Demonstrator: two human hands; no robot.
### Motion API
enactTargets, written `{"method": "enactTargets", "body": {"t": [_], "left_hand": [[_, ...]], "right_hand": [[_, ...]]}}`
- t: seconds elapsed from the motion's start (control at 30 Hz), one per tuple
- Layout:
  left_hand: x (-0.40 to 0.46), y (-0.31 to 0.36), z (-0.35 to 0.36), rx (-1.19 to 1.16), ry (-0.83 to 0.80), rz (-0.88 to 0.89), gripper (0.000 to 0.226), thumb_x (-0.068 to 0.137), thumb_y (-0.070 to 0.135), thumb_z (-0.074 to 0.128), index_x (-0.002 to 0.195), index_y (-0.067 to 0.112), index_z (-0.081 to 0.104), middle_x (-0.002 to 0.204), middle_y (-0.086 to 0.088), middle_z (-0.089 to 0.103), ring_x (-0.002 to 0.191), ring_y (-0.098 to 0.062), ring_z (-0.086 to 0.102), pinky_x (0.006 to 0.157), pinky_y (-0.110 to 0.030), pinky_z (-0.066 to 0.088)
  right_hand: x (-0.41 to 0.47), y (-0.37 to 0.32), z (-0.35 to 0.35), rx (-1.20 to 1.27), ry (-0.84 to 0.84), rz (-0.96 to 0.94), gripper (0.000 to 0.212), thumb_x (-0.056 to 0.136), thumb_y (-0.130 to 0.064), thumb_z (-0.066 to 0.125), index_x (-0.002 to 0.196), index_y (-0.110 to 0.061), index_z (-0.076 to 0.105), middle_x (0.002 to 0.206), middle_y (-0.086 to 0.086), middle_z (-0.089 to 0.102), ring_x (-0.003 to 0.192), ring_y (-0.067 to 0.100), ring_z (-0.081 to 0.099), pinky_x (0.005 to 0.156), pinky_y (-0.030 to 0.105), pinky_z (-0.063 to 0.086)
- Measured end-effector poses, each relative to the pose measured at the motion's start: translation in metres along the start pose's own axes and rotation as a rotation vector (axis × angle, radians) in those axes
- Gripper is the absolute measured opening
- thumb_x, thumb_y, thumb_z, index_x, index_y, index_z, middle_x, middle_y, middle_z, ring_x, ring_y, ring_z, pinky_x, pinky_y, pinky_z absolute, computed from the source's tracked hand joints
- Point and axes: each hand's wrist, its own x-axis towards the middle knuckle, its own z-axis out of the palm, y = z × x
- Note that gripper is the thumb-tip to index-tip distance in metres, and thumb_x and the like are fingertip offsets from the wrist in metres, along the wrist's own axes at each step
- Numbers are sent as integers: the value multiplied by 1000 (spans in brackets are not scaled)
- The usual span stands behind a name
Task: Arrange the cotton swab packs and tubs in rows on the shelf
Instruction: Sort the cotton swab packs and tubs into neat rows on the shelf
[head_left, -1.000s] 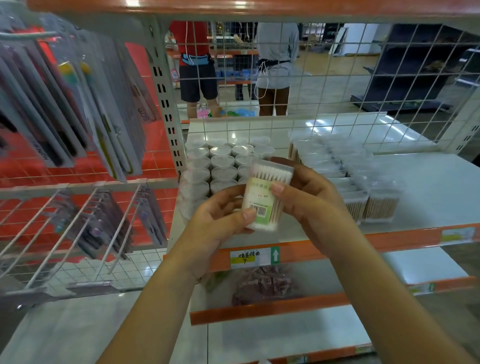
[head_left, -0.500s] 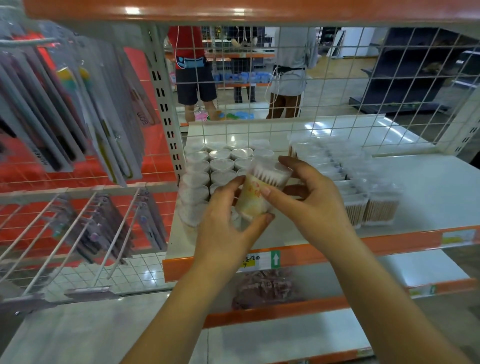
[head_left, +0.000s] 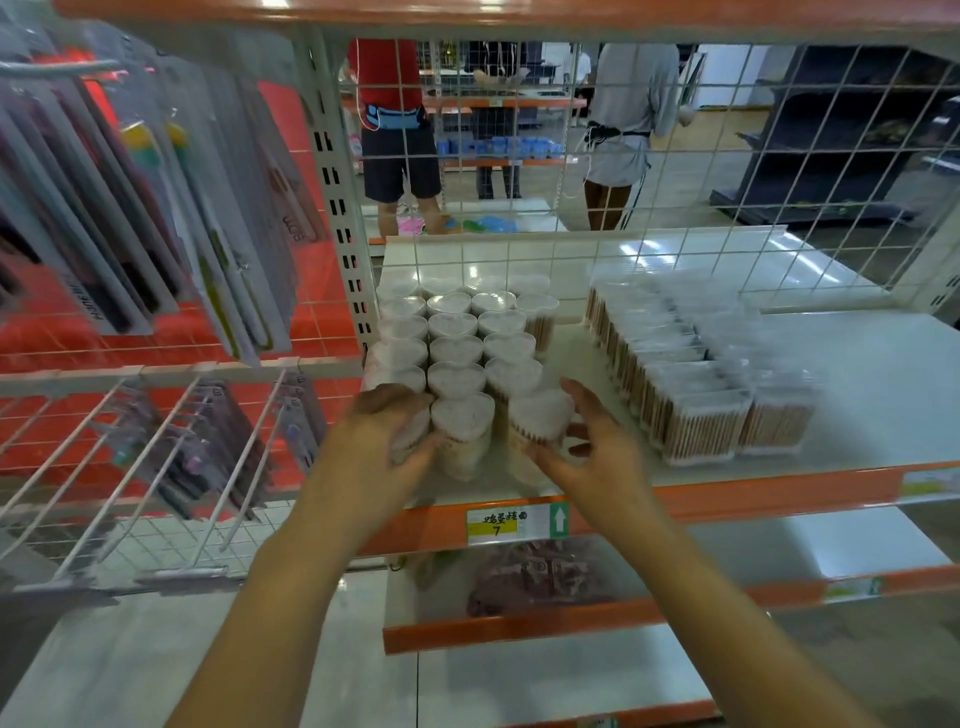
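Clear heart-shaped cotton swab tubs (head_left: 453, 326) stand in three rows at the left of the white shelf (head_left: 883, 374). My right hand (head_left: 597, 457) holds the front tub of the right row (head_left: 540, 415), thumb on its front and index finger along its right side; the tub stands on the shelf. My left hand (head_left: 379, 441) curls over the front tub of the left row (head_left: 410, 436), and its fingers reach between that tub and the middle front tub (head_left: 462, 421). Rectangular swab packs (head_left: 696, 415) stand in rows to the right.
A wire grid (head_left: 675, 249) backs the shelf. Hooks with hanging packaged goods (head_left: 156, 218) fill the red panel on the left. A dark bag (head_left: 530, 577) lies on the lower shelf. Two people (head_left: 395, 130) stand beyond the grid. The shelf's right part is bare.
The tub I held up in both hands has come down onto the shelf at the front of the right row. My left hand moved over to the front-left tub.
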Motion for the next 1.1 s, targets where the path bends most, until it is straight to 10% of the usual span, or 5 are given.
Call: {"method": "enactTargets", "body": {"t": [0.33,0.5,1.1], "left_hand": [[-4,-31,1,37,23,-52,24,77,5,71,100,4,71,114,-10,62,105,-17,48,92,-22,29],[-3,-37,7,58,103,28,19,69,-4,71,86,2,74,100,-14,68,97,-32,60,86,-32,35],[-6,-47,13,2,123,28,21,72,12,61,87,6,74,102,-9,67,100,-12,52,92,1,24]], "right_hand": [[5,19,21,35,-7,-63,59,81,-23,70,134,-18,43,127,-3,49,109,3,44,78,-1,32],[8,20,21,15,5,-71,58,82,-23,69,134,-19,43,127,-1,51,107,2,43,82,16,37],[12,22,22,18,-8,-66,63,81,-22,70,136,-21,40,130,2,51,114,9,46,88,21,38]]}}
